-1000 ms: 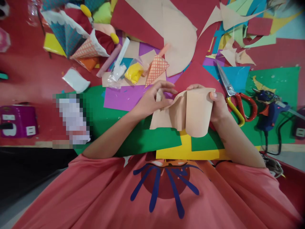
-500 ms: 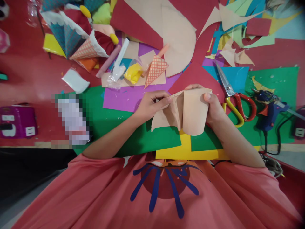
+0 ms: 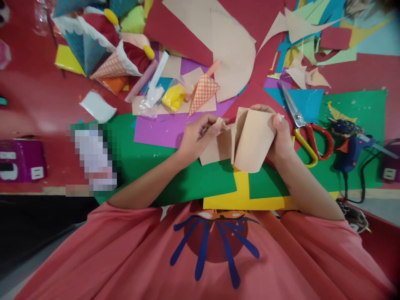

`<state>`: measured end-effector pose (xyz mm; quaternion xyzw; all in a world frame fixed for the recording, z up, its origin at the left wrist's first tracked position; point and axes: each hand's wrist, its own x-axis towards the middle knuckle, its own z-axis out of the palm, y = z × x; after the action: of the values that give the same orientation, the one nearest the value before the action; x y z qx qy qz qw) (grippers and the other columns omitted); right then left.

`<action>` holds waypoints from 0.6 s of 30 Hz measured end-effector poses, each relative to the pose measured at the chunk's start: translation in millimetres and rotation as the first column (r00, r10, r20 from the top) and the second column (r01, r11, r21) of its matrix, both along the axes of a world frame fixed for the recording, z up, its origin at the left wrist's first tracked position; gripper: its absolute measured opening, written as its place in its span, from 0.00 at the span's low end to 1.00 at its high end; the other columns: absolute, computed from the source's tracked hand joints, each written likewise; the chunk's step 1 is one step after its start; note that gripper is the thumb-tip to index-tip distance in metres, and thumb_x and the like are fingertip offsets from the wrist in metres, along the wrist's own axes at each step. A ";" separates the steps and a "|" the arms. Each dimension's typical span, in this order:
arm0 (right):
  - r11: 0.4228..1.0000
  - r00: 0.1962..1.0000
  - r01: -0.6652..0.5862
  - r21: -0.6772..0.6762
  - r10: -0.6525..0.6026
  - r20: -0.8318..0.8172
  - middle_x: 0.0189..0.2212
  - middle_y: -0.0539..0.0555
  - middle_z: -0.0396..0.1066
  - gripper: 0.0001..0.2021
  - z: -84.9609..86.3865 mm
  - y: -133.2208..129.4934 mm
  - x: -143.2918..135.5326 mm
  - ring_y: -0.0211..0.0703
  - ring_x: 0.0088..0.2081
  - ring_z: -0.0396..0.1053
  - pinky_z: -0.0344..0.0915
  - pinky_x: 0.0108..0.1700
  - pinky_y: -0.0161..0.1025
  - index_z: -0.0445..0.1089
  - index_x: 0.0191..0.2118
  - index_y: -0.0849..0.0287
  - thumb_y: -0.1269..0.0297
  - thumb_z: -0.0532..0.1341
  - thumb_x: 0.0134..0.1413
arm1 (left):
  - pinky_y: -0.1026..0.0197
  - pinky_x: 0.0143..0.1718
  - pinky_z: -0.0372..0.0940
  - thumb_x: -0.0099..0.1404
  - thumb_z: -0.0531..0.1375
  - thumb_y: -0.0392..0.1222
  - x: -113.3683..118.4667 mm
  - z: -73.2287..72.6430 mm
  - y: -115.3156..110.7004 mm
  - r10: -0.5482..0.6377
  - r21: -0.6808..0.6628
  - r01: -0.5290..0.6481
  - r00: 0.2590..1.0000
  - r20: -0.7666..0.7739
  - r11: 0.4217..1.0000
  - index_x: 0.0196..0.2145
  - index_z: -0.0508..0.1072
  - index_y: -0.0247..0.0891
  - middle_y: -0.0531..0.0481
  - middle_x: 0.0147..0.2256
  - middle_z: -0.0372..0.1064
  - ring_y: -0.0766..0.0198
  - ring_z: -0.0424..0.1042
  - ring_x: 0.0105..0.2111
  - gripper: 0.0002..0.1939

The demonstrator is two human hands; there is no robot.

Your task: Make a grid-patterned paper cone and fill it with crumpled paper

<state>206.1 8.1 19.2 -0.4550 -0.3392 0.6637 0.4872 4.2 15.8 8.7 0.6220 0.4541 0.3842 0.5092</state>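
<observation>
The left hand's fingers (image 3: 215, 130) pinch the crumpled edge of a beige paper sheet (image 3: 215, 152). The right hand's fingers grasp a curved beige paper roll (image 3: 254, 141), thumb on its near face, the roll tilted, its top leaning toward the right. Whether sheet and roll are joined, I cannot tell. Both are held over a green sheet (image 3: 150, 166) that lies along the near edge of the red surface (image 3: 31, 96), with a yellow sheet (image 3: 237, 203) at that edge. Just beyond the left hand are a checked cone (image 3: 203, 95) and a yellow packet (image 3: 174, 98). Open scissors (image 3: 299, 118) lie just right of the right hand; farther right, by the near edge, is a blue glue gun (image 3: 351, 143). A purple socket box (image 3: 23, 160) sits by the near edge, far left. Coloured offcuts (image 3: 301, 29) lie farther from the near edge, toward the right.
</observation>
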 end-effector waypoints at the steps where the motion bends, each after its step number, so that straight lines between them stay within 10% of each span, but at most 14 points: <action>1: 1.000 1.000 -0.019 -0.003 0.019 0.003 0.38 0.50 0.75 0.22 0.3 0.1 0.5 0.47 0.40 0.73 0.72 0.42 0.45 0.70 0.40 0.48 0.40 0.63 0.42 | 0.65 0.30 0.64 0.64 0.56 0.60 0.4 -1.3 1.3 -0.041 -0.029 0.041 0.999 -0.004 0.999 0.39 0.69 0.40 0.49 0.35 0.75 0.68 0.72 0.31 0.20; 13: 0.950 0.953 -0.299 -0.089 0.294 -0.068 0.40 0.54 0.76 0.28 1.5 1.8 10.2 0.52 0.43 0.75 0.74 0.42 0.47 0.71 0.45 0.53 0.43 0.68 0.37 | 0.65 0.31 0.60 0.60 0.58 0.47 -2.0 7.2 11.6 -0.218 -0.072 0.208 0.960 -0.176 0.975 0.28 0.70 0.37 0.54 0.25 0.69 0.68 0.67 0.28 0.11; 18: 0.982 0.988 -0.154 -0.107 0.155 -0.006 0.37 0.55 0.77 0.24 1.1 1.6 10.1 0.54 0.42 0.75 0.74 0.42 0.51 0.74 0.39 0.54 0.41 0.66 0.39 | 0.65 0.32 0.62 0.62 0.58 0.45 0.4 7.7 5.8 -0.111 0.007 0.113 0.982 -0.153 0.994 0.26 0.69 0.38 0.54 0.26 0.70 0.68 0.67 0.28 0.10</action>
<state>216.1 9.7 20.3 -0.4536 -0.3379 0.7163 0.4087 4.6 21.6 16.4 0.6780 0.4530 0.3098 0.4890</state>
